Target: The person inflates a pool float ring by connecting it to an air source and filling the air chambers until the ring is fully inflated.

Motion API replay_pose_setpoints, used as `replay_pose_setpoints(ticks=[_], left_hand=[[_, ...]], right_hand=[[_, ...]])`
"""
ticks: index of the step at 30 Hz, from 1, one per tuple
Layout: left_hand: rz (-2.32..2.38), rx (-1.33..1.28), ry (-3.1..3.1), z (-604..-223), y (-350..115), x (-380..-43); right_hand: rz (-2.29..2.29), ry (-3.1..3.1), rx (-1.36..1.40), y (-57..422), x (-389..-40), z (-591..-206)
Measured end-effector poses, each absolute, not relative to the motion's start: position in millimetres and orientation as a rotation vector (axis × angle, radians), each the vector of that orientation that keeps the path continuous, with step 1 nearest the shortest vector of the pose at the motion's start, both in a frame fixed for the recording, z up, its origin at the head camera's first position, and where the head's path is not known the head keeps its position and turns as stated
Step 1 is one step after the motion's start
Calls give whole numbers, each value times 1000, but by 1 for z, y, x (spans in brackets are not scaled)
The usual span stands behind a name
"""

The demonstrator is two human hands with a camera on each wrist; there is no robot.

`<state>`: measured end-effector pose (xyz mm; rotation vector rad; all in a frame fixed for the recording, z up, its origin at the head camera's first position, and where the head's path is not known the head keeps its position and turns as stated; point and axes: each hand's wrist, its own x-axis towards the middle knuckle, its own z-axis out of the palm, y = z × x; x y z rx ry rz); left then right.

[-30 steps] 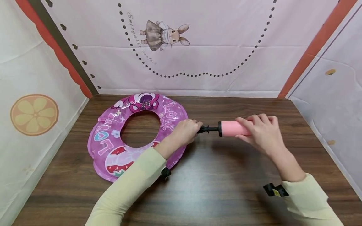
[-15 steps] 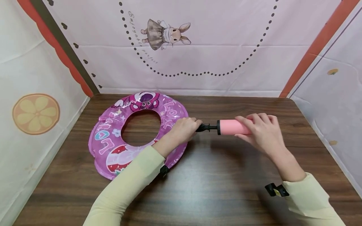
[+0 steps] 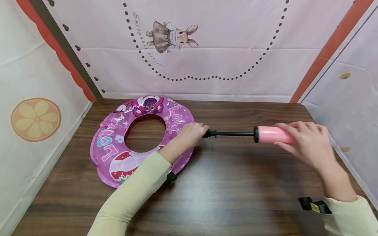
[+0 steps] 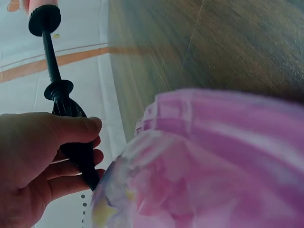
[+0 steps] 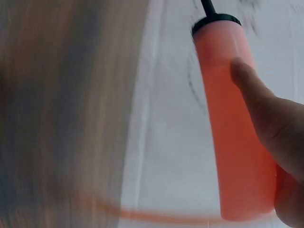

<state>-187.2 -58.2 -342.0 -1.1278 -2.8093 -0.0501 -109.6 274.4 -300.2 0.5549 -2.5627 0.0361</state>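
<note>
A pink hand pump (image 3: 270, 134) is held level over the table, its black rod (image 3: 234, 133) drawn well out of the barrel. My right hand (image 3: 310, 141) grips the pink barrel (image 5: 232, 123), with the thumb along its side in the right wrist view. At the rod's other end, my left hand (image 3: 192, 134) holds the black nozzle end (image 4: 78, 152) between thumb and curled fingers. That end points into the edge of a purple-pink swim ring (image 3: 177, 114), printed with a bear and lettering. Where nozzle and ring meet is hidden behind the fingers in the head view.
The ring lies on a brown wood-grain table (image 3: 224, 196), looking filled out with some creases at its left edge. Printed cloth walls (image 3: 236, 49) stand at the back and both sides. Black wrist cameras (image 3: 314, 205) hang at both sleeves.
My right hand has pulled the pump barrel to the right, so much more of the black rod shows. The left hand and ring have barely moved.
</note>
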Motion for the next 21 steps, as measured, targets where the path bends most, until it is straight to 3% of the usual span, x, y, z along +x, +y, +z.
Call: replay_pose_setpoints(ticks=[11,21], left_hand=[[-65,-1123,-2723,-346,-61,-184],[-104,-1058,-2791,-341,-64,-184]], right_hand=[[-107,-2319,699,187,-139,-322],[-31,-2392,727,190,-141,-316]])
